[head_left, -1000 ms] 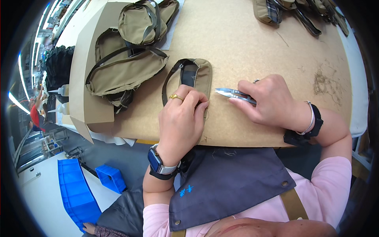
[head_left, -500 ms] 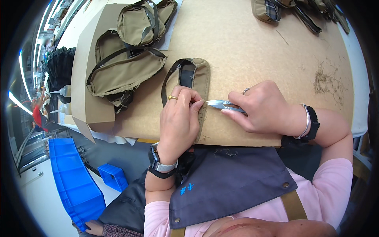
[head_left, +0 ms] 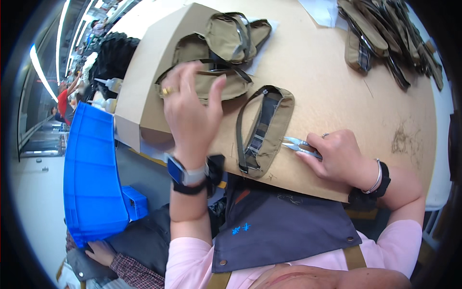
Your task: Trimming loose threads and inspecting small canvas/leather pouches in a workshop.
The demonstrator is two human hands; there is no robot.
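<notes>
My left hand is raised with its fingers apart, slightly blurred, holding nothing. It hangs in front of a pile of khaki zippered fabric pieces and partly covers one of them. In my right hand is a pair of silver thread snips, blades pointing left. Their tips are close to the right edge of a khaki zippered pouch piece, which lies tilted on the table. Dark plaid lining shows through its opening, and neither hand touches it.
The pile lies in and over a cardboard box at the left. More khaki pieces are heaped at the far right. Cut threads litter the table. A co-worker's hand is by a large blue bin, lower left.
My left hand has let go of the pouch piece and moved up and left toward the pile. The pouch piece now lies alone, its plaid lining uncovered. The whole view has shifted.
</notes>
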